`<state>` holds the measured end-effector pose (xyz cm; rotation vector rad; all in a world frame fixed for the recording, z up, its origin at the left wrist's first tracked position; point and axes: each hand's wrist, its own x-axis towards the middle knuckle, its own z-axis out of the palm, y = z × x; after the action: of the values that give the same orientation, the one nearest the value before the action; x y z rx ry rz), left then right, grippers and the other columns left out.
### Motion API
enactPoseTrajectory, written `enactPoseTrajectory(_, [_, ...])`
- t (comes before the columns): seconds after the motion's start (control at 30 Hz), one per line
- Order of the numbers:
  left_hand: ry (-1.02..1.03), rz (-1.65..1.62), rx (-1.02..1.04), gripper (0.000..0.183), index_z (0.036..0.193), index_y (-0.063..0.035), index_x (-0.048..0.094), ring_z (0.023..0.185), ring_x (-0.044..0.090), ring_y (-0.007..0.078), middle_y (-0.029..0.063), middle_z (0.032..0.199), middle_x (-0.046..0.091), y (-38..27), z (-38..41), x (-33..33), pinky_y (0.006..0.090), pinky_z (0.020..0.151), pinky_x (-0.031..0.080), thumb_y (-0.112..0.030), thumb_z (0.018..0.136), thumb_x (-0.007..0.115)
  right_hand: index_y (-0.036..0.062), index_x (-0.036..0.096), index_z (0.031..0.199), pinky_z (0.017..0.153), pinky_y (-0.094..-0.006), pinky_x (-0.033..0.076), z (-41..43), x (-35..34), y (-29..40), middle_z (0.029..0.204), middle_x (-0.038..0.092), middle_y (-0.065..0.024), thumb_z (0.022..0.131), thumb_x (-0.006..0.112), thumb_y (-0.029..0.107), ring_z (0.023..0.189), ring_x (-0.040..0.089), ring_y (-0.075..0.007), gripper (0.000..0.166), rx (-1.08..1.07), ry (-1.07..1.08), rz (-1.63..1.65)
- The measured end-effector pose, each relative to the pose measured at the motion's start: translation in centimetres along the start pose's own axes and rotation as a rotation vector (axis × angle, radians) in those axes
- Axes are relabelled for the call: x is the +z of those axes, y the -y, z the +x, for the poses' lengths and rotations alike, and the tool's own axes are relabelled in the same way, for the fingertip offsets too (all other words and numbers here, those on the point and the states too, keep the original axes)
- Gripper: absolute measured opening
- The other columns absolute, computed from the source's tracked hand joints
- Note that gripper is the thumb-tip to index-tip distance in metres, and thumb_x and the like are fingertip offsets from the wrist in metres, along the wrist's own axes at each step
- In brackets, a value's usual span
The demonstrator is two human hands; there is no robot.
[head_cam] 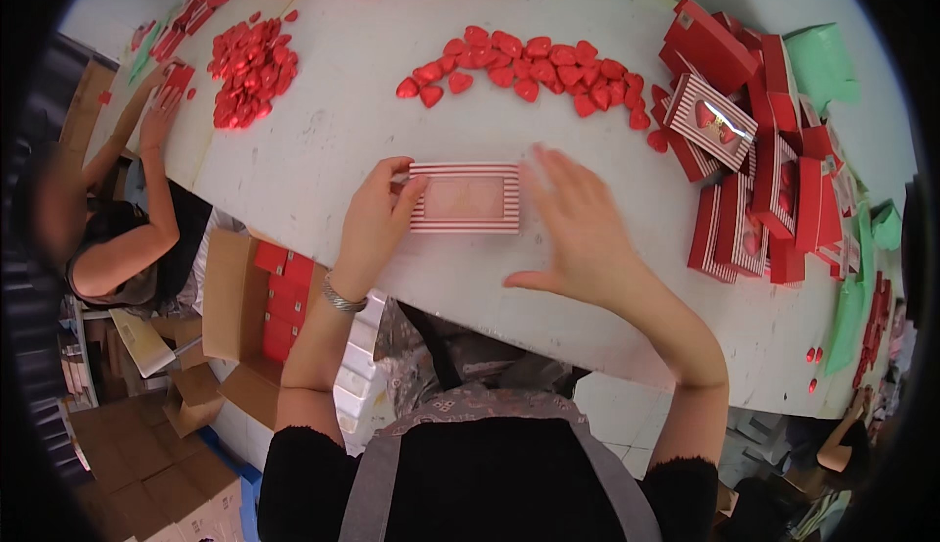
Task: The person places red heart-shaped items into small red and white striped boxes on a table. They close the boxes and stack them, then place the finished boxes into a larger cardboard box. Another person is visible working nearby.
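Note:
A red-and-white striped gift box [464, 228] with a clear window lies in front of me, and no red hearts show through the window. My left hand [380, 211] grips its left end, thumb on top. My right hand [580, 230] is just off the box's right end, fingers spread and blurred, holding nothing. Beyond the box, red foil-wrapped hearts [542, 70] are strewn in an arc across the white table [330, 145].
Striped red boxes [742, 230], some with hearts inside, are piled at the right beside green plastic [821, 64]. Another heap of hearts [253, 76] lies at the left near a co-worker's hands [160, 112]. An opened carton [231, 296] holding red boxes stands below the table's left edge.

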<state>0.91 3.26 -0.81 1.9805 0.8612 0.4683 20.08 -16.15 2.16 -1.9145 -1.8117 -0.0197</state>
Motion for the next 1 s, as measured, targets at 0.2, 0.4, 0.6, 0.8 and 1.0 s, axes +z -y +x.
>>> enactPoseTrajectory(0.2, [-0.141, -0.281, -0.1, 0.059, 0.138, 0.0028, 0.053, 0.077, 0.068, 0.0151, 0.0171, 0.11, 0.071, 1.8, -2.2, 0.6, 0.0275, 0.067, 0.055, -0.017, 0.088, 0.076, 0.0019, 0.056, 0.132, 0.101, -0.0475, 0.042, 2.2, 5.3, 1.2, 0.127, 0.055, -0.0191, 0.062, 0.086, 0.021, 0.117, 0.053, -0.0365, 0.079, -0.11, -0.086, -0.007])
enactPoseTrajectory(0.4, [-0.05, -0.273, -0.116, 0.059, 0.142, 0.0048, 0.048, 0.083, 0.066, 0.0108, 0.0159, 0.108, 0.072, 0.6, -1.7, 0.2, 0.0236, 0.072, 0.054, -0.006, 0.089, 0.07, 0.0026, 0.06, 0.129, 0.099, -0.0455, 0.043, 2.7, 5.5, 0.1, 0.115, 0.061, -0.0145, 0.059, 0.086, 0.029, 0.114, 0.054, -0.0315, 0.079, -0.108, -0.032, 0.021])
enactPoseTrajectory(0.6, [0.066, -0.525, -0.207, 0.058, 0.142, 0.0088, 0.045, 0.081, 0.064, 0.0079, 0.0093, 0.098, 0.073, 2.1, -1.9, -1.1, 0.0227, 0.071, 0.053, -0.005, 0.091, 0.068, 0.0009, 0.056, 0.134, 0.1, -0.0452, 0.043, 2.3, 7.0, 1.7, 0.119, 0.061, -0.0159, 0.061, 0.087, 0.032, 0.117, 0.054, -0.032, 0.085, -0.099, 0.007, 0.112])
enactPoseTrajectory(0.8, [-0.192, 0.408, 0.296, 0.082, 0.149, 0.0068, 0.035, 0.103, 0.061, 0.0221, 0.0203, 0.128, 0.061, 0.5, -3.4, -1.4, 0.0363, 0.09, 0.049, -0.019, 0.084, 0.077, -0.003, 0.049, 0.139, 0.099, -0.0463, 0.046, 0.6, 6.1, 1.8, 0.133, 0.056, -0.0234, 0.061, 0.089, 0.035, 0.114, 0.056, -0.0361, 0.096, -0.085, -0.022, 0.035])
enactPoseTrajectory(1.0, [0.301, 0.506, 0.627, 0.113, 0.153, 0.003, 0.03, 0.111, 0.053, 0.0351, 0.0203, 0.138, 0.051, -1.4, -3.8, 0.9, 0.0451, 0.099, 0.042, -0.036, 0.064, 0.088, -0.0122, 0.042, 0.14, 0.097, -0.0432, 0.05, -0.8, 5.9, 3.1, 0.143, 0.048, -0.0296, 0.055, 0.093, 0.035, 0.109, 0.058, -0.0393, 0.109, -0.133, 0.035, 0.12])
